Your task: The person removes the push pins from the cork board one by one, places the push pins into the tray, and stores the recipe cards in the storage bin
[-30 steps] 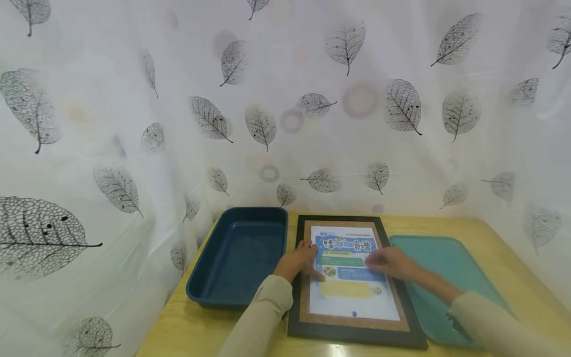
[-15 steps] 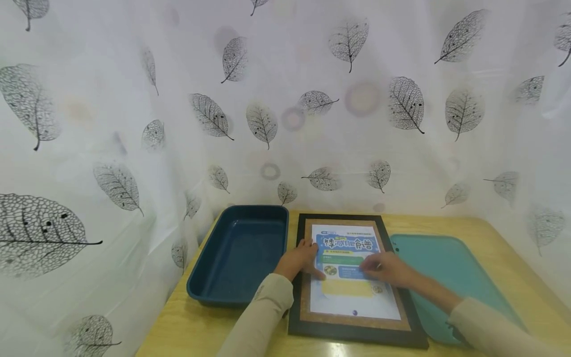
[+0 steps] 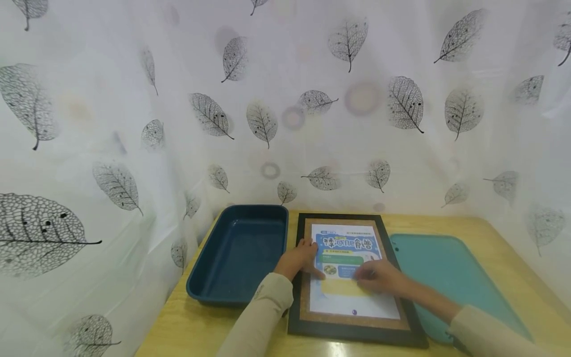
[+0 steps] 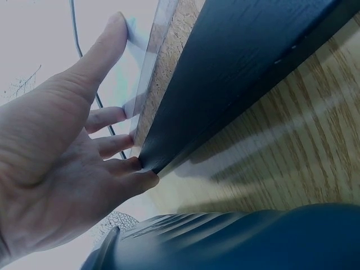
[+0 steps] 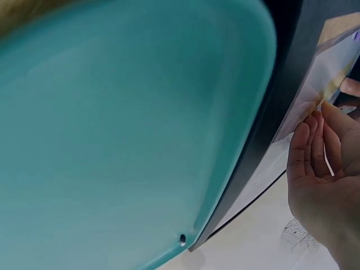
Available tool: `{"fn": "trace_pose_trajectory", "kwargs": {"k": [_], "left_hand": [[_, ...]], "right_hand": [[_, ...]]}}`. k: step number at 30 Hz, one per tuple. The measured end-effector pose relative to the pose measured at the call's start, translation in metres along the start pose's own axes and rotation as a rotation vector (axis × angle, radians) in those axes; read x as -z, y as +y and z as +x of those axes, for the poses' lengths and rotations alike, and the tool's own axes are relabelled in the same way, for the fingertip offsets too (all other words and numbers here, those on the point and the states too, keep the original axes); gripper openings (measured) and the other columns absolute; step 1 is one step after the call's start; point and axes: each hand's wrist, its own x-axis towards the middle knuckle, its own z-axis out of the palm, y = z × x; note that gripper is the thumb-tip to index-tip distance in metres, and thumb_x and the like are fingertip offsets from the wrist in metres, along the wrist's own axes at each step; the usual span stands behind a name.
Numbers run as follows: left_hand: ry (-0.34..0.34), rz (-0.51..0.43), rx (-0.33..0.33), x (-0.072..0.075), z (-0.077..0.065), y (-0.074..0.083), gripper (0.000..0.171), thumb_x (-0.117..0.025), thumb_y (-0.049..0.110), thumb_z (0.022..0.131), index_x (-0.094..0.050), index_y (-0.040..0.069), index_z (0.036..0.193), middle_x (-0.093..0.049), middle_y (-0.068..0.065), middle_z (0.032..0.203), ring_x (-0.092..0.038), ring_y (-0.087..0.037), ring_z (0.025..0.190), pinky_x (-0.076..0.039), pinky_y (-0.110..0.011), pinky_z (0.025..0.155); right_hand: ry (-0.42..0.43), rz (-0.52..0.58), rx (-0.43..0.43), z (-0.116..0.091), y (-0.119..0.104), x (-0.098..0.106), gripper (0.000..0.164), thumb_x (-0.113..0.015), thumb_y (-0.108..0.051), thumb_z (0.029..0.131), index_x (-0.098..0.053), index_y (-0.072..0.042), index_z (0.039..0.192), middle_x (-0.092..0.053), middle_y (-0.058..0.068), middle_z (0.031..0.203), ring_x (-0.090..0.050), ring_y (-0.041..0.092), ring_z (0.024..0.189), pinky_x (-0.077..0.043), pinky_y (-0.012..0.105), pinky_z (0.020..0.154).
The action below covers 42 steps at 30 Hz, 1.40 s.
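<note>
A black-framed board (image 3: 296,297) with a cork-brown border lies flat on the table. On it is a printed sheet (image 3: 332,310) with blue, green and yellow blocks, and a clear layer shows along its edge. My left hand (image 3: 300,259) rests at the board's left side, thumb over the sheet and fingers spread, as the left wrist view shows. My right hand (image 3: 379,278) is at the sheet's right side, over the yellow block. In the right wrist view its thumb and fingertips (image 5: 326,107) meet at the sheet; whether anything thin is between them is hidden.
A deep dark-blue tray (image 3: 250,265) stands left of the board. A flat turquoise tray (image 3: 450,272) lies to its right, partly under the right forearm. The pale wooden table (image 3: 174,327) is backed by a leaf-patterned curtain (image 3: 290,74).
My right hand has slid left and towards me over the sheet, from the green block down to the yellow one. The left hand and the board have stayed in place.
</note>
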Motion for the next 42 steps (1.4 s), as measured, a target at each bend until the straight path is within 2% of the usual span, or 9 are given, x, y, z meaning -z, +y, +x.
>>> {"fn": "trace_pose_trajectory", "kwargs": {"k": [4,12,15,21,32,35,39,42], "left_hand": [[0.005,-0.001,0.003,0.002,-0.001,0.001,0.103,-0.086,0.056,0.08,-0.039,0.01,0.159,-0.026,-0.013,0.17,-0.024,-0.032,0.157,-0.029,-0.049,0.124],[0.004,-0.002,0.01,0.003,-0.002,0.003,0.103,-0.086,0.057,0.08,-0.039,0.01,0.158,-0.027,-0.012,0.17,-0.024,-0.031,0.157,-0.03,-0.05,0.124],[0.007,0.013,0.008,0.002,-0.001,0.003,0.103,-0.086,0.058,0.08,-0.039,0.01,0.158,-0.027,-0.012,0.17,-0.024,-0.031,0.157,-0.03,-0.05,0.123],[0.012,0.022,0.01,0.001,-0.002,0.003,0.103,-0.086,0.059,0.079,-0.04,0.011,0.158,-0.028,-0.012,0.17,-0.026,-0.03,0.156,-0.033,-0.049,0.122],[0.0,0.022,0.004,0.0,-0.002,0.0,0.104,-0.084,0.059,0.08,-0.037,0.011,0.16,-0.025,-0.013,0.17,-0.023,-0.03,0.157,-0.029,-0.049,0.124],[0.005,0.021,-0.002,0.0,-0.001,0.0,0.103,-0.085,0.059,0.08,-0.038,0.011,0.159,-0.026,-0.013,0.17,-0.024,-0.031,0.157,-0.03,-0.05,0.123],[0.009,0.027,-0.001,0.0,0.0,0.0,0.103,-0.085,0.06,0.08,-0.04,0.011,0.158,-0.028,-0.012,0.169,-0.026,-0.03,0.156,-0.032,-0.05,0.122],[0.005,0.03,-0.002,0.0,0.0,0.0,0.103,-0.084,0.06,0.08,-0.039,0.011,0.158,-0.028,-0.012,0.169,-0.026,-0.031,0.156,-0.032,-0.05,0.122]], "right_hand": [[0.0,-0.04,0.094,0.0,-0.008,-0.003,0.016,-0.079,-0.015,0.092,-0.077,-0.011,0.108,-0.077,-0.002,0.102,-0.07,0.007,0.091,-0.06,0.027,0.079],[-0.056,-0.033,0.03,0.0,-0.02,-0.012,0.015,-0.079,-0.018,0.092,-0.077,-0.015,0.106,-0.076,-0.007,0.1,-0.07,0.005,0.091,-0.059,0.025,0.079],[-0.054,-0.046,0.061,-0.001,-0.021,-0.015,0.014,-0.079,-0.017,0.091,-0.078,-0.014,0.105,-0.077,-0.007,0.098,-0.07,0.004,0.089,-0.059,0.024,0.077],[-0.037,-0.074,0.179,-0.006,-0.023,-0.02,0.012,-0.08,-0.014,0.09,-0.079,-0.013,0.102,-0.078,-0.006,0.096,-0.071,0.004,0.087,-0.06,0.023,0.075],[-0.099,-0.025,0.112,-0.01,-0.034,-0.023,0.014,-0.08,-0.021,0.091,-0.08,-0.015,0.104,-0.076,-0.011,0.095,-0.069,-0.001,0.085,-0.059,0.022,0.074],[-0.104,-0.017,0.101,-0.011,-0.037,-0.024,0.014,-0.081,-0.02,0.091,-0.08,-0.014,0.104,-0.077,-0.009,0.093,-0.068,-0.002,0.083,-0.059,0.021,0.073],[-0.097,-0.022,0.138,-0.013,-0.04,-0.025,0.013,-0.081,-0.017,0.09,-0.08,-0.012,0.102,-0.078,-0.004,0.091,-0.069,-0.002,0.081,-0.059,0.021,0.071],[-0.114,-0.002,0.147,-0.015,-0.043,-0.025,0.014,-0.081,-0.017,0.091,-0.08,-0.012,0.103,-0.077,-0.006,0.092,-0.069,-0.001,0.081,-0.059,0.021,0.071]]}}
